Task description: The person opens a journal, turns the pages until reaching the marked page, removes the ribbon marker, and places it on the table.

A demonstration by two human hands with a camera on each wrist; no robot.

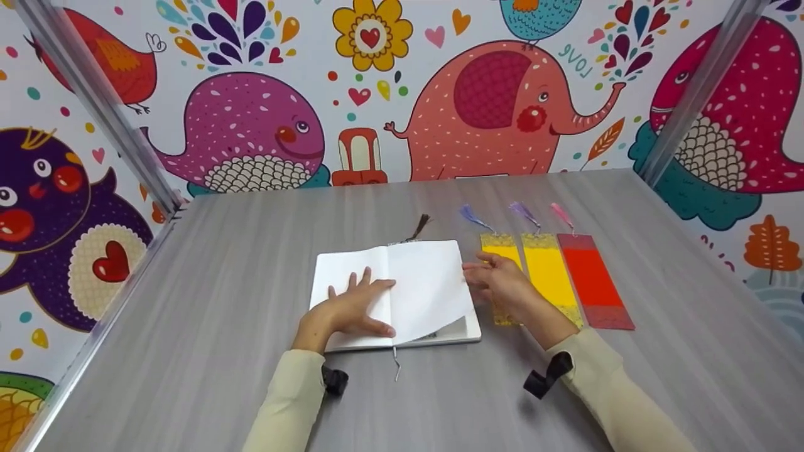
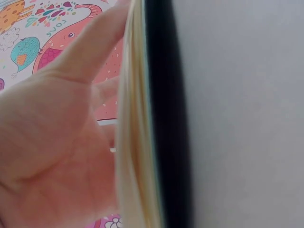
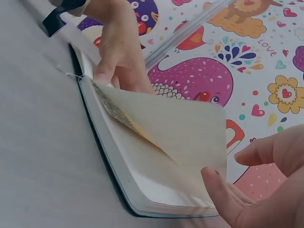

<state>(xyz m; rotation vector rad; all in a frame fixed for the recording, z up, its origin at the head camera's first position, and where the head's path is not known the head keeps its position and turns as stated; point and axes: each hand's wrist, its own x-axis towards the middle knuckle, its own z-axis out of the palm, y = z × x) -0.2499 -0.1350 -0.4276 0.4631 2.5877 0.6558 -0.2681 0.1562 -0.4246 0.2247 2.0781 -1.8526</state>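
An open notebook [image 1: 433,282] with blank white pages lies on the table in the head view. My left hand [image 1: 355,307] rests on its left page with spread fingers, the thumb at the spine. Beside the right edge is my right hand [image 1: 505,282]; its thumb and fingers stand apart at the page's edge in the right wrist view. The right-hand page [image 3: 190,128] is partly raised, its lower corner lifted. Beneath it shows a speckled, gold-edged strip [image 3: 114,111], mostly hidden. A brown tassel [image 1: 419,227] sticks out at the notebook's top.
Two yellow bookmarks, one partly behind the right hand [image 1: 502,246] and one whole [image 1: 548,270], lie right of the notebook. A red bookmark [image 1: 593,279] lies farther right. All have tassels. A thin ribbon [image 1: 396,367] hangs from the spine. Cartoon-printed walls surround the grey table [image 1: 220,282].
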